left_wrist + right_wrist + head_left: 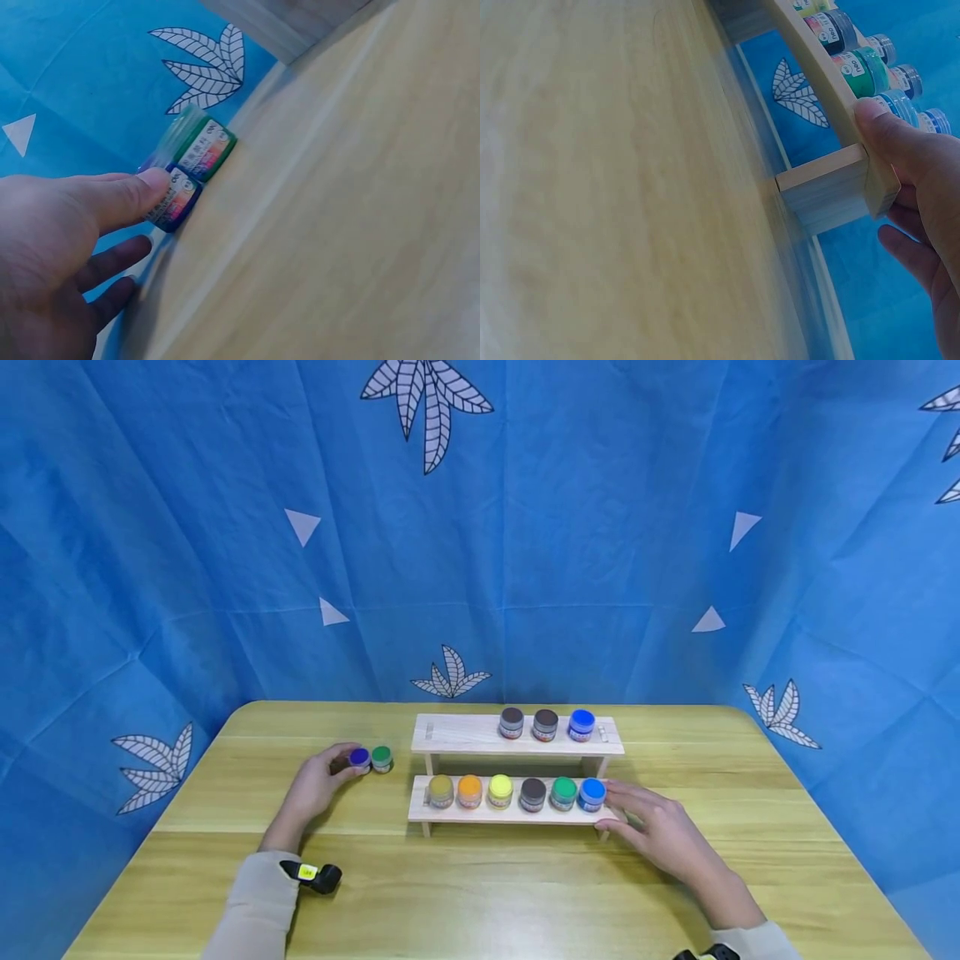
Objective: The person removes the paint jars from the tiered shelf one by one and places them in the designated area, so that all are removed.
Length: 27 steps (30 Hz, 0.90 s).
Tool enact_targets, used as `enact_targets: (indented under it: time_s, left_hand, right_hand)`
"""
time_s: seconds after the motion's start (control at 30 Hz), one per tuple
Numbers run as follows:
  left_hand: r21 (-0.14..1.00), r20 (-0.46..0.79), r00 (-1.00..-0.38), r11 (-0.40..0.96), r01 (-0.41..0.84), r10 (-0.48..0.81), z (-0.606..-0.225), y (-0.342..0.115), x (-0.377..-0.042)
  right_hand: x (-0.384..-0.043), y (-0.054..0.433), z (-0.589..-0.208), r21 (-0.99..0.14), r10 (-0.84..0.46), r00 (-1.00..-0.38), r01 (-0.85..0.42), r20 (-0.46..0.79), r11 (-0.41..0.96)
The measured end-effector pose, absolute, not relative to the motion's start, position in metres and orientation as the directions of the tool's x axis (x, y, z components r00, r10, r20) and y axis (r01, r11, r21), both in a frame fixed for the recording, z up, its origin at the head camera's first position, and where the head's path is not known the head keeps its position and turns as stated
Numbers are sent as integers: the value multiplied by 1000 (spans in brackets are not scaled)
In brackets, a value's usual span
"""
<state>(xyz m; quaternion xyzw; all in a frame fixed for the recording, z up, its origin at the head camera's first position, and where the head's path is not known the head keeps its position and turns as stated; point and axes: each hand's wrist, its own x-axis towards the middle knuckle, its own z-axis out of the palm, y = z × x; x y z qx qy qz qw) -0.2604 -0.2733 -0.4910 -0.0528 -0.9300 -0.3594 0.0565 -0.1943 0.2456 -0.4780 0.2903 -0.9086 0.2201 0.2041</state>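
Note:
My left hand (318, 787) pinches a small paint jar with a purple-blue lid (360, 758) between thumb and fingers, on the table at the left. Right beside it is a green-lidded paint jar (382, 758); the two stand side by side. My right hand (663, 835) grips the right end of the front wooden rack (487, 817), thumb on its front edge and fingers round the far side, close to a blue paint jar (592, 793). In the right wrist view the thumb presses the rack's edge (838, 112) above its leg (825, 195).
Also on the front rack stand ochre, orange, yellow, dark and green jars (563, 793). Behind it, a taller wooden rack (457, 731) bears two dark jars (545, 725) and a blue jar (581, 725) on its right half. A blue curtain (555, 560) hangs behind the table (480, 877).

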Motion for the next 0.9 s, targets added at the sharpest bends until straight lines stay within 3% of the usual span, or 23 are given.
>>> enact_targets:
  time_s: [0.37, 0.5, 0.9]
  left_hand:
    - [693, 114, -993, 714, 104, 35, -486, -272, -258]
    - [694, 155, -988, 708, 130, 30, -475, -271, -254]
    - [598, 297, -950, 756, 265, 98, -432, -241, -242]
  right_hand:
    - [-195, 246, -480, -265, -446, -722, -640, 530, 721]
    - [-196, 247, -481, -248, -459, -697, -662, 551, 708]
    - [-196, 247, -480, -250, -459, -699, -661, 549, 708]
